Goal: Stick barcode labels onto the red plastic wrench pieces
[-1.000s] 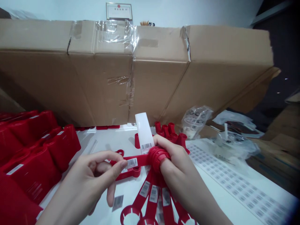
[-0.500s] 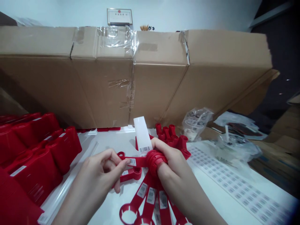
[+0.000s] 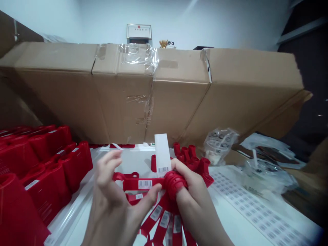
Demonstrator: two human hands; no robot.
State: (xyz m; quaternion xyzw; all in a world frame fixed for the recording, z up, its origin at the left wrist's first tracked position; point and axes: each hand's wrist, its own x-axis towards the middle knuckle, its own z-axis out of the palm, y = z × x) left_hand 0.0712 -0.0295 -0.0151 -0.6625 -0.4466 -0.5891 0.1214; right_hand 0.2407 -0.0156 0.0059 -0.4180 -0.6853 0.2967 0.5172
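left hand (image 3: pixel 111 201) open, fingers raised clear, thumb pressed on the red plastic strap (image 3: pixel 133 184) just beside its barcode sticker (image 3: pixel 145 184). right hand (image 3: pixel 194 194) closed, gripping the strap's ribbed red collar (image 3: pixel 174 184), which sits around its fingers; a white label strip (image 3: pixel 162 153) stands up from the collar, touching the hand. more red straps (image 3: pixel 165 218) fan out below both hands on the white table (image 3: pixel 77 225). stacked red plastic pieces (image 3: pixel 46 164) lie left, a barcode label sheet (image 3: pixel 256 212) right, a large cardboard box (image 3: pixel 102 92) behind.

Red crates (image 3: pixel 46 164) block left (carton (image 3: pixel 123 102) behind)
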